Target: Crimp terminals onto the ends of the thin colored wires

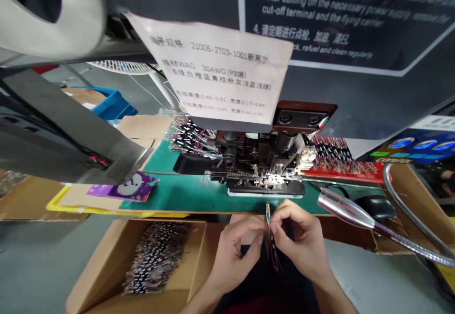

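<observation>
A thin bundle of coloured wires stands nearly upright between my two hands, just in front of the green table's edge. My left hand pinches it from the left with thumb and fingers. From the right, my right hand closes thumb and fingertips on the same bundle near its upper end. Loose wire tips fan slightly above the fingers. Straight ahead, beyond the hands, sits the metal head of a crimping machine, apart from the wires.
An open cardboard box at lower left holds many wire bundles. More bundles lie behind the machine and on a red tray. A metal lamp with a flexible neck reaches in from the right. A purple packet lies left.
</observation>
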`<action>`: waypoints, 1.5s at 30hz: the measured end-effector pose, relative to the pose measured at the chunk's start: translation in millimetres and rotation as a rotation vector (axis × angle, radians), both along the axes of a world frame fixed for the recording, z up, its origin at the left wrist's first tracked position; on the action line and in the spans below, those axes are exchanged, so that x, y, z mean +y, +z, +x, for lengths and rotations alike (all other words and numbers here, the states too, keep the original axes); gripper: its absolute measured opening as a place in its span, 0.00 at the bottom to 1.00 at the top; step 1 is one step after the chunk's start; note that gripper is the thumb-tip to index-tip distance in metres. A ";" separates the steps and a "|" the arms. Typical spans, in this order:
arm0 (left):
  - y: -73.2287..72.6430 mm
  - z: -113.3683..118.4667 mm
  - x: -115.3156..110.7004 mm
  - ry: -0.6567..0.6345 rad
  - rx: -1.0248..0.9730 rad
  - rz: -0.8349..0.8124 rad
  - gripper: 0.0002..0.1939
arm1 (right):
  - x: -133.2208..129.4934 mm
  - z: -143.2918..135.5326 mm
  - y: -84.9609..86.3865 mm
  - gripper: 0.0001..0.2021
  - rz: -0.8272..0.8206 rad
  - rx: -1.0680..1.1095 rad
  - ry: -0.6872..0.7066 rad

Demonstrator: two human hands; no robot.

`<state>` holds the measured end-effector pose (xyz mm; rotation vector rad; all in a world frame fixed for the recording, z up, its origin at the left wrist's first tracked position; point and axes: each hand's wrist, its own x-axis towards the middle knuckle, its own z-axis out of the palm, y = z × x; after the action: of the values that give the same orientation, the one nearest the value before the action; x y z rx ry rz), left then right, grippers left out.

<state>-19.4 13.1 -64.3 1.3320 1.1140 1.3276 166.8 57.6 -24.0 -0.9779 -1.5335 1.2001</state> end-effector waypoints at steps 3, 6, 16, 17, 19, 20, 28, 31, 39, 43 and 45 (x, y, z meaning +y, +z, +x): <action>2.7 -7.5 3.4 -0.034 -0.090 -0.030 0.13 | 1.0 -0.9 1.2 0.08 -0.008 0.034 0.020; 4.8 -5.9 8.8 -0.011 -0.152 -0.085 0.05 | 1.5 -3.0 1.0 0.08 0.001 0.052 0.033; 4.3 3.2 17.8 -0.009 -0.205 -0.164 0.13 | -0.8 -3.1 -0.2 0.07 0.088 -0.043 -0.017; 4.5 2.9 18.4 -0.015 -0.206 -0.168 0.14 | -0.9 -2.6 -0.8 0.07 0.064 -0.032 -0.013; 5.2 2.5 19.4 -0.016 -0.192 -0.166 0.13 | -0.7 -1.6 -2.5 0.07 -0.005 0.006 -0.005; 5.7 2.3 19.7 -0.012 -0.177 -0.161 0.12 | -0.5 -1.3 -3.7 0.08 -0.044 0.033 0.001; 14.5 2.1 21.1 -0.003 -0.088 -0.147 0.05 | 0.6 -2.2 -6.1 0.10 -0.188 0.128 0.033; 16.8 2.6 22.8 0.001 -0.103 -0.128 0.06 | 2.6 -0.4 -3.7 0.05 -0.162 0.102 0.031; 15.8 2.0 26.0 -0.032 -0.153 -0.145 0.08 | 8.0 4.9 5.1 0.07 -0.030 -0.036 0.063; 16.4 -0.9 28.0 -0.100 -0.084 -0.120 0.08 | 9.9 7.2 7.2 0.07 -0.064 -0.030 0.122; 17.5 -1.6 28.9 -0.115 -0.067 -0.113 0.08 | 10.5 6.8 8.8 0.08 -0.055 -0.047 0.128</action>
<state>-21.0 42.0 -46.8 1.2416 1.0361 1.1993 173.6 68.2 -15.2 -0.9621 -1.6279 1.3234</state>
